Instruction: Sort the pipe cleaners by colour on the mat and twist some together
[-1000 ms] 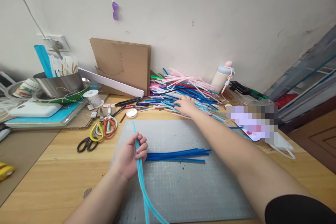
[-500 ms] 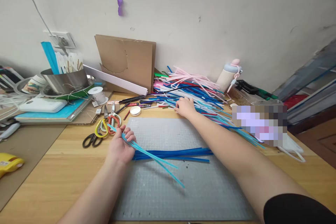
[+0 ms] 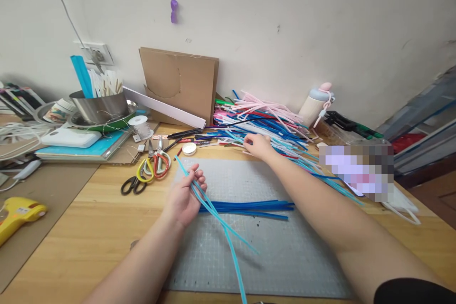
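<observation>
My left hand [image 3: 187, 195] is closed around a few light blue pipe cleaners [image 3: 215, 213]. They slant down to the right over the grey cutting mat [image 3: 302, 261], one reaching toward its front edge. Below and behind them, a bundle of dark blue pipe cleaners [image 3: 249, 207] lies across the mat, its left end hidden by my left hand. My right hand [image 3: 259, 146] is at the near side of a mixed pile of pipe cleaners [image 3: 263, 116], thumb and fingers pinched together. What lies between those fingertips is too small to make out.
Left of the mat lie scissors [image 3: 144, 171], with a wire spool [image 3: 139, 127] behind. A yellow glue gun [image 3: 21, 216] rests at far left. Cardboard [image 3: 178, 83] leans on the wall beside a metal pot [image 3: 101, 107]. A bottle [image 3: 315, 107] stands behind the pile at right.
The light blue pipe cleaners have swung lower in my left hand, and one now extends nearer to me. My right hand stays at the pile. The view has shifted slightly left.
</observation>
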The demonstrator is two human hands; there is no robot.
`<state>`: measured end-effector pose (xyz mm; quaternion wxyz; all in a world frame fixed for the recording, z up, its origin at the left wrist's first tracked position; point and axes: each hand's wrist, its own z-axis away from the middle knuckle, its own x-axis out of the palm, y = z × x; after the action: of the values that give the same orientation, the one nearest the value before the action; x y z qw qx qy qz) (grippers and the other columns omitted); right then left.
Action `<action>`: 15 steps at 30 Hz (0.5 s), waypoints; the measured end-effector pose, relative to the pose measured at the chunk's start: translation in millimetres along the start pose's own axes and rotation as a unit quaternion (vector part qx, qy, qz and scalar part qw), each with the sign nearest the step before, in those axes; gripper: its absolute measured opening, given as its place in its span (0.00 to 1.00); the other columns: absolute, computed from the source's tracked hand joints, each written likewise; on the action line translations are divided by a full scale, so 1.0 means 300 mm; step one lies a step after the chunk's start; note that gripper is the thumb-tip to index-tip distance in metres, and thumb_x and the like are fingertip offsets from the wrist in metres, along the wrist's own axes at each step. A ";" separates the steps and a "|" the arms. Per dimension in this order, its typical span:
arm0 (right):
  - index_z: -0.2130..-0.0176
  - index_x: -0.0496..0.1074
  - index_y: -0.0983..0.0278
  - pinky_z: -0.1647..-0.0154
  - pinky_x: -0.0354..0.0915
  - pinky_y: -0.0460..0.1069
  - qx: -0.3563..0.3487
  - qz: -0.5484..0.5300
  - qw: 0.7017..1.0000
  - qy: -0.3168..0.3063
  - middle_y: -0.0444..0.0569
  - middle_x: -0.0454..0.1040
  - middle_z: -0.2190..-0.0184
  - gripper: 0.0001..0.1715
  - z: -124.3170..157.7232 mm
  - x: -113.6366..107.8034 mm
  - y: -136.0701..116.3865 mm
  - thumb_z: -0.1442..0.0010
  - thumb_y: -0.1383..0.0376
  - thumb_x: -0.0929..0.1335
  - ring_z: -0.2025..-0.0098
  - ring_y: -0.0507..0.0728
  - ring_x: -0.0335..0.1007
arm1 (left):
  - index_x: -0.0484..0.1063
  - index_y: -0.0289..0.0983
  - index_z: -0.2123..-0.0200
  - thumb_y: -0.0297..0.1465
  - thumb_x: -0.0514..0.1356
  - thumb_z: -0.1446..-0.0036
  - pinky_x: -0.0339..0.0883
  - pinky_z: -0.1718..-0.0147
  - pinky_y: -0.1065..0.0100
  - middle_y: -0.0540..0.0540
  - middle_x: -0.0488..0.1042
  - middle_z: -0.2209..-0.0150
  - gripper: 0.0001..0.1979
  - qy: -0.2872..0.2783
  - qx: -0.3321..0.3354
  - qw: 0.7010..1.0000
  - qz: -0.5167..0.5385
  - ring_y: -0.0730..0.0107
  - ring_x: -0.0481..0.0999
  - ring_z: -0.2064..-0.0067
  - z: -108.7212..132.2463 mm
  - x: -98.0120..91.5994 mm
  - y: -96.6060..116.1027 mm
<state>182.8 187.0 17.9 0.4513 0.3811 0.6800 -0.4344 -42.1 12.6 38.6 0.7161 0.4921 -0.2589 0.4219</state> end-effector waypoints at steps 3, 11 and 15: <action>0.66 0.70 0.61 0.58 0.51 0.52 -0.026 -0.051 0.998 0.011 0.45 0.76 0.69 0.10 0.024 -0.041 -0.059 0.43 0.62 0.61 0.64 0.57 0.69 | 0.70 0.33 0.58 0.23 0.52 0.39 0.71 0.70 0.70 0.41 0.74 0.62 0.10 0.000 -0.005 0.999 -0.045 0.70 0.76 0.65 0.006 0.002 -0.019; 0.65 0.69 0.58 0.54 0.55 0.51 -0.187 -0.145 0.971 -0.017 0.38 0.73 0.78 0.09 0.265 -0.112 -0.359 0.41 0.62 0.61 0.74 0.52 0.66 | 0.71 0.38 0.54 0.27 0.51 0.37 0.68 0.55 0.68 0.42 0.71 0.49 0.12 -0.055 0.033 0.996 -0.066 0.68 0.72 0.49 0.024 0.016 -0.050; 0.68 0.69 0.54 0.61 0.59 0.50 -0.207 -0.201 0.954 -0.075 0.35 0.71 0.80 0.06 0.351 -0.094 -0.424 0.41 0.61 0.63 0.78 0.51 0.64 | 0.72 0.34 0.62 0.27 0.49 0.37 0.70 0.59 0.65 0.40 0.74 0.55 0.11 -0.071 0.043 0.995 -0.060 0.65 0.75 0.56 0.027 0.018 -0.047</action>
<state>105.2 42.8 53.4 0.4738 0.1009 0.7816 -0.3930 -26.9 4.7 39.2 0.6980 0.5660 -0.2602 0.3532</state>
